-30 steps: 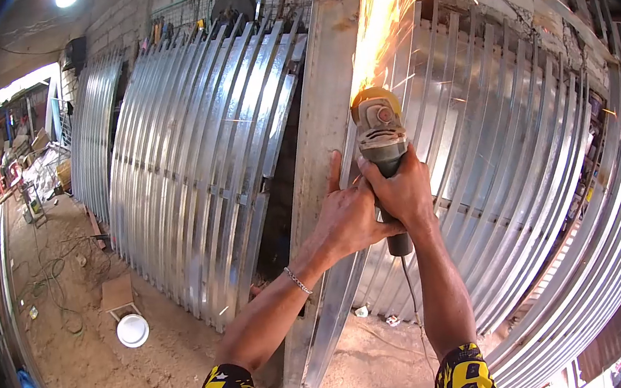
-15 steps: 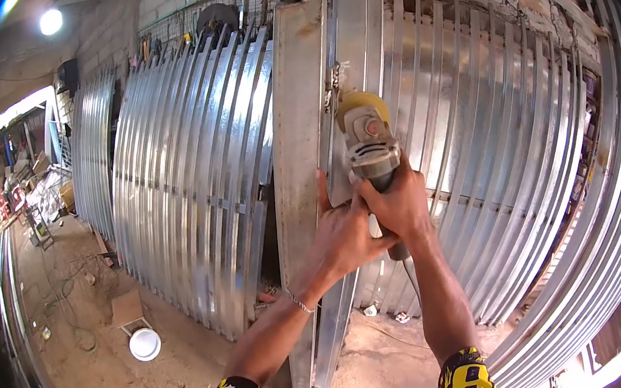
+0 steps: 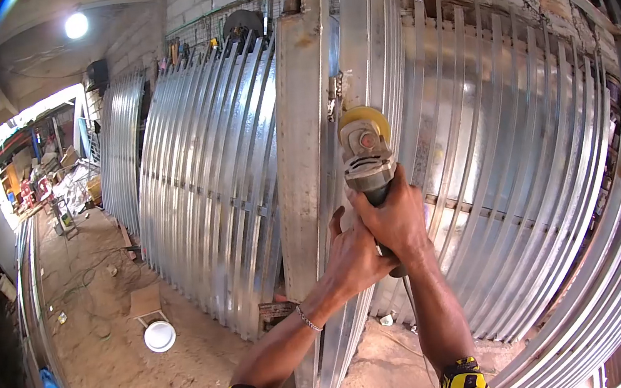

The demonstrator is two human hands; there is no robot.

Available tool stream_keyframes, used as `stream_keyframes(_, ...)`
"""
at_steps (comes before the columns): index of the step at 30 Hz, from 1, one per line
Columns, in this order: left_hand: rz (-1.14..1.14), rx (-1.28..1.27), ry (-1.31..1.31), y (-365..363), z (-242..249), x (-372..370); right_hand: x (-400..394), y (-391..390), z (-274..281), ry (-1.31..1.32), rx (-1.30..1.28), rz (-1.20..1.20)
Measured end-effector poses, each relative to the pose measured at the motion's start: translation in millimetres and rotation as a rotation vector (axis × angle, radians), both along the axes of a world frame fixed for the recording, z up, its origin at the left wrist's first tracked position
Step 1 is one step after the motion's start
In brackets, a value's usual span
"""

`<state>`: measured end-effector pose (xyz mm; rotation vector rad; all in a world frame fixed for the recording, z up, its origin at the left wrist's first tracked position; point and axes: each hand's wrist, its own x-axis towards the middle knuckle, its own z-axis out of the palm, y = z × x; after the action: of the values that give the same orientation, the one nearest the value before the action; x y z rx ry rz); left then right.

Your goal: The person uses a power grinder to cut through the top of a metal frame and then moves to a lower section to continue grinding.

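An angle grinder [image 3: 369,167] with a yellow disc [image 3: 365,119] is held upright in front of me, disc end at the top. My right hand [image 3: 397,218] wraps around its body just below the grey head. Lower down, my left hand [image 3: 356,258] closes on the rear of the body, its thumb side toward the column and partly overlapped by the right hand. The disc overlaps the face of an upright metal channel [image 3: 361,40] in this view. Just left of it stands a thick steel column [image 3: 293,126] with a rough weld patch [image 3: 335,96]. A cord hangs below the grinder.
Ribbed metal panels [image 3: 206,168] lean against the wall at left, and another ribbed panel [image 3: 494,171] stands at right. On the dirt floor are a white round lid-like object [image 3: 160,336] and a brown board [image 3: 145,300]. Long metal lengths [image 3: 30,306] lie at far left.
My view has shifted, so the left-hand scene sits farther right. The grinder and both hands appear slightly lower. A left-hand finger extended against the column has drawn in.
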<state>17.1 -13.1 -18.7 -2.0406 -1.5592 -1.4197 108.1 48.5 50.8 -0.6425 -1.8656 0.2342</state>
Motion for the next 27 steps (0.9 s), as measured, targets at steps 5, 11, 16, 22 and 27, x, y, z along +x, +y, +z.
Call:
stream_keyframes(5, -0.106, -0.144, -0.111, 13.5, 14.7, -11.7, -11.3, 3.9, 19.8, -0.060, 0.044, -0.033)
stream_keyframes(11, -0.087, -0.027, -0.165, 7.0, 21.8, -9.2, -18.1, 8.5, 20.9, -0.140, 0.030, -0.121)
stream_keyframes(16, -0.008, -0.070, -0.057, 22.9, 12.1, -0.9, -7.3, 17.4, 22.0, -0.101, 0.065, -0.025)
stream_keyframes(22, -0.113, -0.200, 0.132, -16.2, 4.2, 13.3, 55.6, -10.5, -19.3, 0.236, -0.077, 0.076)
stream_keyframes(27, -0.423, -0.212, 0.064, -87.2, 11.9, -26.9, 125.8, -32.2, -139.2, 0.454, -0.427, 0.259)
